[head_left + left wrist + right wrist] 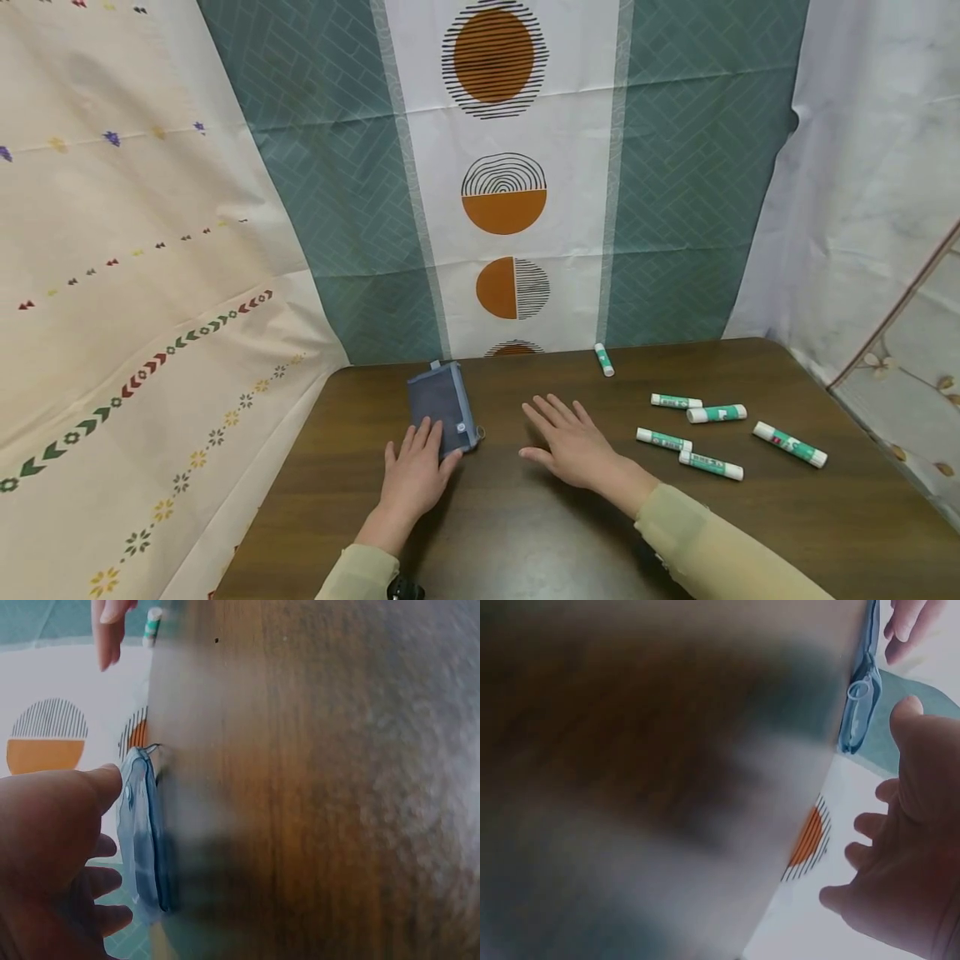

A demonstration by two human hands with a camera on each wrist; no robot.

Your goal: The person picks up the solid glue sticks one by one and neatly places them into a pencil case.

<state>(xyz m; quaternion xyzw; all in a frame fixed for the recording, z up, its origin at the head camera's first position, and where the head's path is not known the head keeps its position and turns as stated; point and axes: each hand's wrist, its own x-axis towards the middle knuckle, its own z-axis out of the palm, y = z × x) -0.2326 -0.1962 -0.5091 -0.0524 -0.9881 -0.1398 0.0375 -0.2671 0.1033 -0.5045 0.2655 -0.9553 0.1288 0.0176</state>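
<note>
A blue-grey zip pouch [437, 406] with a small ring at one corner lies on the left part of the table. My left hand [414, 471] is over the pouch's near edge, fingers extended; the left wrist view shows the pouch [141, 832] just beyond the fingertips. To the right of the pouch, my right hand [570, 446] hovers palm down above the table with its fingers spread, holding nothing. In the right wrist view the pouch [862, 705] stands past the right thumb.
Several white-and-green glue sticks [711, 465] lie scattered on the right side of the brown table [510, 533]. Another glue stick [603, 360] is by the back edge. Patterned cloths [525, 275] hang behind the table and at both sides.
</note>
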